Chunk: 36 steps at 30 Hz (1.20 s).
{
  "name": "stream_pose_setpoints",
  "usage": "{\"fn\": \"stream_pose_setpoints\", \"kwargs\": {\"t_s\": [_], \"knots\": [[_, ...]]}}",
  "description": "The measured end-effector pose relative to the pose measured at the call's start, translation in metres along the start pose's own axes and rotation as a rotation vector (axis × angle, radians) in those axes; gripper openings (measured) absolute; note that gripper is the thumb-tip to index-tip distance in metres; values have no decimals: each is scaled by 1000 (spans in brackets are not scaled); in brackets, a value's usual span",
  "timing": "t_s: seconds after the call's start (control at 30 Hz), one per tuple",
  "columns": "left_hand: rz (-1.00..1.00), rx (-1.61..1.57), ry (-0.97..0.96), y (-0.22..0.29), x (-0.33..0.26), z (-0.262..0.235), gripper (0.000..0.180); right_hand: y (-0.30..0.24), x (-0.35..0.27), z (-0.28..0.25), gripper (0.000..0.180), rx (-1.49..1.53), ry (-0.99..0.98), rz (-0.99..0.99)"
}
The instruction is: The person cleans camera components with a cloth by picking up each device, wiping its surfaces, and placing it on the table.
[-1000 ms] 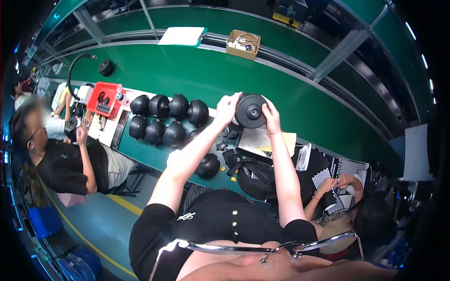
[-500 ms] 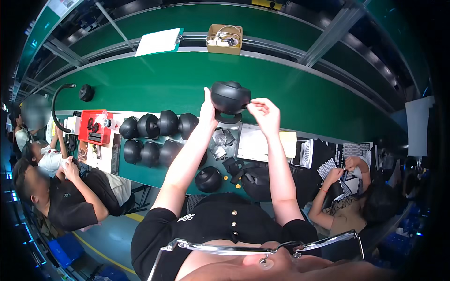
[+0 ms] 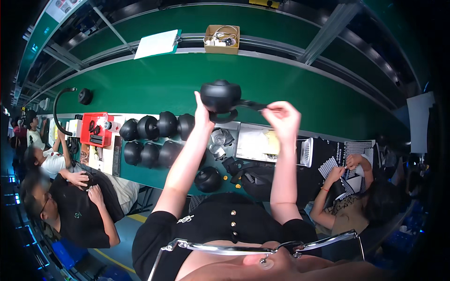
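Above the green bench, my left hand [image 3: 202, 114] is closed round the left side of a black, rounded, dome-topped device [image 3: 220, 95] with a ring-like part [image 3: 224, 117] below it. A thin dark strip [image 3: 253, 105] stretches from the device's right side to my right hand [image 3: 283, 119], whose fingertips pinch its end. What the strip is made of is too blurred to tell. Similar black rounded devices [image 3: 168, 124] stand in two rows to the left of my left forearm. Another one [image 3: 207, 179] sits close to my body.
Clear plastic pieces [image 3: 218, 140] lie beside a pale tray [image 3: 251, 147]. A red tray [image 3: 96, 122] with dark parts is at the left. A cardboard box [image 3: 222, 46] of cables and a clipboard [image 3: 157, 44] rest on the far rail. Co-workers sit on both sides.
My right hand has moved right, away from the device, and the dark strip now spans the gap. The device and my left hand have shifted slightly left.
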State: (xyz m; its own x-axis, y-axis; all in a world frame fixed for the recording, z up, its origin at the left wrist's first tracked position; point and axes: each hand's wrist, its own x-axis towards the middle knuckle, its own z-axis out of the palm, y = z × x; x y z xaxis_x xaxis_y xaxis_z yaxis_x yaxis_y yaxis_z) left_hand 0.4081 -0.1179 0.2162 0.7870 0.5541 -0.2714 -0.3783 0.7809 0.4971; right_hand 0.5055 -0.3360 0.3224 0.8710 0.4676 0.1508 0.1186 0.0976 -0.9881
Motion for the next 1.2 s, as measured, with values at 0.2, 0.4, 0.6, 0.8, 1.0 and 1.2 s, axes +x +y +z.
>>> {"fn": "stream_pose_setpoints", "kwargs": {"t_s": [0.2,0.4,0.6,0.8,1.0,1.2], "knots": [[-267,-41,94,-11,-18,7,62,50,2,23,35,237,-181,6],[-725,279,215,-26,-32,18,65,89,-6,31,118,240,-324,7],[304,859,-103,-17,-25,-19,76,89,-18,40,102,-216,-218,-64],[487,1356,-206,13,-40,7,100,72,-29,67,94,-396,-167,-180],[198,708,-271,9,-44,-69,111,95,-30,82,105,-385,-313,-127],[199,477,46,44,-49,-86,72,130,-25,93,53,-240,-376,197]]}}
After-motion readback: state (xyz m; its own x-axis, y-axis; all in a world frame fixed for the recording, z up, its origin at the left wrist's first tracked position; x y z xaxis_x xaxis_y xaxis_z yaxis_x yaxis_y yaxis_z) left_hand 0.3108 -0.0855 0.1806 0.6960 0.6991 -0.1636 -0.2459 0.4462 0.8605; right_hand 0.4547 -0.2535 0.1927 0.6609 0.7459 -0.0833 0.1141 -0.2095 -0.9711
